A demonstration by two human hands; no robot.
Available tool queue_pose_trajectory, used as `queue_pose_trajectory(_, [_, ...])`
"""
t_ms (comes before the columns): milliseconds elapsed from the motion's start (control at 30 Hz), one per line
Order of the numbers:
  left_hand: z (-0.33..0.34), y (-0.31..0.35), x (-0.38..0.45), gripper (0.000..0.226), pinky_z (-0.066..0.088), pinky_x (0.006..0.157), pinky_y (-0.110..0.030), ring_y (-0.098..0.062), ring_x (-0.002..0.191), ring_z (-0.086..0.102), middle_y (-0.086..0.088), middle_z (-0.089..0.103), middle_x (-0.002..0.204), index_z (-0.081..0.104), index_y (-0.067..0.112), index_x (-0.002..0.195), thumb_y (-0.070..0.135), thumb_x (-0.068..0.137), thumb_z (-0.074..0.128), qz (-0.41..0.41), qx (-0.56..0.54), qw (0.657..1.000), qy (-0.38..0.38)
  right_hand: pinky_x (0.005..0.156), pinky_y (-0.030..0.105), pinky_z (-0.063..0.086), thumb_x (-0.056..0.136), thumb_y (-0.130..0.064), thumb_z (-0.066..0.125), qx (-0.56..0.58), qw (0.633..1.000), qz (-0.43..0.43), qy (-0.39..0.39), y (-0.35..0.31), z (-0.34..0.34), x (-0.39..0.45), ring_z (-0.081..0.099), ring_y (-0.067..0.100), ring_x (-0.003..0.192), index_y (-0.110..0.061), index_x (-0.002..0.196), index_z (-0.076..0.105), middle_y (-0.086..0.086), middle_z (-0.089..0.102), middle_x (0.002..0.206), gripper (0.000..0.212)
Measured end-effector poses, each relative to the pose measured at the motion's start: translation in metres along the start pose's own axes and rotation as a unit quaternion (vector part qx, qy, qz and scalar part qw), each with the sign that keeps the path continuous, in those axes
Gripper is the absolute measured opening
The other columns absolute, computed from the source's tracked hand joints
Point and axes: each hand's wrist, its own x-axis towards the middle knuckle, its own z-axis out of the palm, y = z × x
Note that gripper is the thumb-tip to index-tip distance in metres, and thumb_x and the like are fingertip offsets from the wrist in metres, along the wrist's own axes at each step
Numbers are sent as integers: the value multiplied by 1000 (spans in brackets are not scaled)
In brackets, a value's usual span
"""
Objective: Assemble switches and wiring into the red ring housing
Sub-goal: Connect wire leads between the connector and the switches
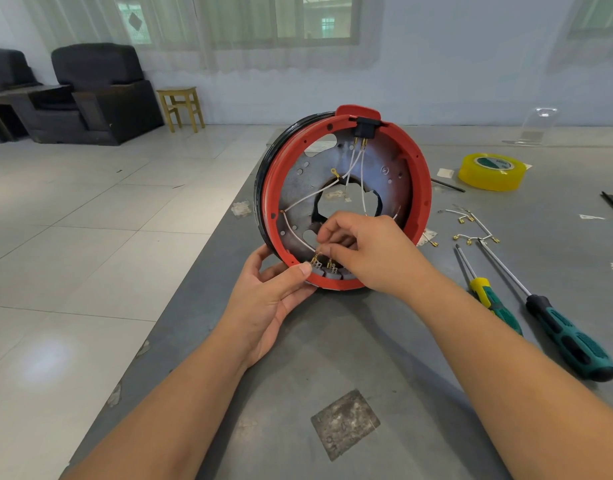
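From the head view, the red ring housing (421, 174) stands on its edge on the grey table (332, 358), near the table's left edge, its open side facing the person and a black band running round its far rim. Inside it a perforated metal plate (298, 188) with a ragged central hole carries several white wires (310, 197) that fan out from a black switch block (364, 126) seated at the top of the ring, brass terminals showing just below that block. At the bottom of the ring sit grey switches (327, 271) with brass connectors on top. The left hand (267, 303) grips the lower left rim of the housing, thumb pressed on the red edge just beside the switches and fingers curled behind it. The right hand (364, 251) reaches into the ring from the right, its thumb and forefinger pinched narrowly together on a small brass terminal of a wire, right above the grey switches; the other fingers are curled in. To the right on the table lie loose wire harnesses (471, 233) with brass ends, two green-and-black screwdrivers (554, 327) side by side, and farther back a roll of yellow tape (492, 171).
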Motion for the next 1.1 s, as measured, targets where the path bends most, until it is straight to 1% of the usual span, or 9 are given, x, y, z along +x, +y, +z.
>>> queue_pose_trajectory(100, [-1,0,0,72,65,81,-41,-42,106,76,-26,75,118,51,15,138,1,75,85,-1,3,1000,-1,80,22,56,93,-14,72,-48,999,-17,-2,0,-4,0,66,-3,82,-23,102,73,-12,73,90,14])
queue_pose_trajectory(233, [-1,0,1,73,65,82,-42,-42,107,75,-26,74,120,50,15,139,1,76,85,-2,0,1000,3,86,38,55,93,-20,68,-143,988,-53,-1,0,-4,-1,69,9,85,-24,102,75,-9,74,91,12])
queue_pose_trajectory(300, [-1,0,1,76,65,83,-43,-42,107,75,-27,73,121,50,14,139,3,73,85,-2,-2,1000,6,96,41,43,93,-25,66,-211,974,-77,19,2,-4,-2,67,13,87,-27,99,75,-11,73,92,11])
queue_pose_trajectory(367, [-1,0,0,76,64,83,-42,-42,107,75,-27,73,122,49,14,139,3,73,85,-2,-2,1000,4,95,41,31,93,-31,64,-252,963,-86,35,4,-4,-4,64,12,88,-32,94,75,-12,70,92,11])
queue_pose_trajectory(433, [-1,1,0,76,64,83,-42,-42,108,75,-26,73,122,49,14,140,3,73,85,-2,-2,1000,3,93,43,27,93,-35,63,-279,955,-90,40,6,-3,-5,61,10,90,-36,92,75,-14,68,92,12])
queue_pose_trajectory(567, [-2,0,1,72,64,86,-44,-42,109,74,-27,73,123,48,13,142,0,80,83,-2,3,1000,-2,92,43,24,94,-41,65,-267,960,-83,30,10,-2,-4,57,8,97,-39,92,75,-15,65,96,10])
queue_pose_trajectory(733, [-3,0,1,71,64,88,-45,-43,110,74,-29,71,124,47,13,143,-1,83,81,-2,6,1000,-3,92,41,22,94,-39,68,-234,969,-67,26,14,1,-3,54,7,102,-39,92,74,-18,60,98,6])
queue_pose_trajectory(900, [-2,0,1,70,64,85,-42,-43,109,74,-29,71,124,49,14,141,0,81,82,-3,9,1000,-1,96,45,28,96,-37,66,-222,973,-58,25,16,2,-3,54,8,102,-37,93,74,-17,61,101,8])
queue_pose_trajectory(1100, [-3,-1,2,67,64,86,-43,-42,110,74,-28,72,124,50,15,142,-1,84,81,-3,18,1000,-2,94,45,29,97,-37,65,-205,976,-60,44,19,4,-3,55,6,100,-36,92,72,-19,60,98,9])
